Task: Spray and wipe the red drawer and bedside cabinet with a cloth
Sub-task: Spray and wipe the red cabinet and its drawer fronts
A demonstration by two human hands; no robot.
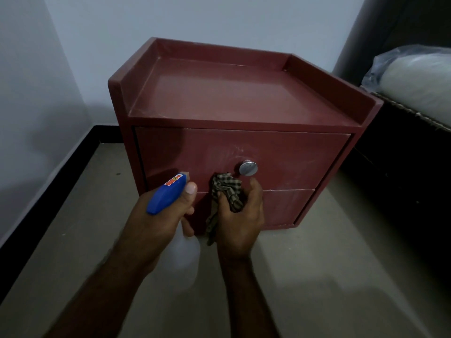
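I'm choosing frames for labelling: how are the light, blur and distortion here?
Head view: dim, bluish light; a glint on the drawer knob; the spray bottle is smeared by blur below the left hand; the cloth in the right hand reads sharp; wide-angle distortion slightly bows the cabinet edges.

Grey wall (219, 20) far; black skirting (48, 191) along the left; pale floor (317, 276) near. At right, a dark bed (402, 172) bears a plastic-wrapped bundle (419, 79) on cardboard (402, 109).
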